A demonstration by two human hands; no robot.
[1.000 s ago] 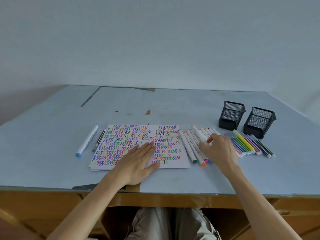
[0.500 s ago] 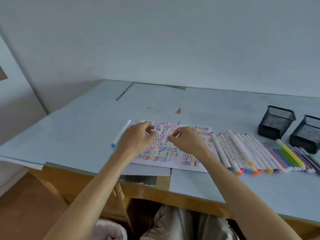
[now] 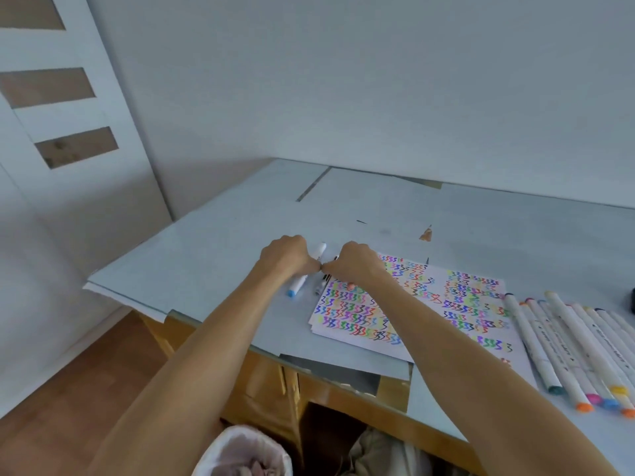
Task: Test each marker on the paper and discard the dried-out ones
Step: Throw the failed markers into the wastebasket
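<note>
My left hand (image 3: 285, 257) and my right hand (image 3: 355, 266) are curled and meet knuckle to knuckle above the left edge of the test paper (image 3: 412, 304), which is covered in coloured squiggles. They grip a marker between them; only its pinkish-orange end (image 3: 350, 286) shows under my right hand. A white marker with a blue cap (image 3: 298, 286) and a dark pen (image 3: 321, 285) lie on the table just below my hands. A row of several white markers (image 3: 567, 348) lies to the right of the paper.
A bin with a pale liner (image 3: 240, 455) stands on the floor below the table's front edge (image 3: 213, 326). The edge of a black mesh holder (image 3: 632, 300) shows at far right. A door is at the left.
My right hand left the marker row and joined my left hand over the paper. Both hands then shifted left to the paper's edge, and my view swung left and down.
</note>
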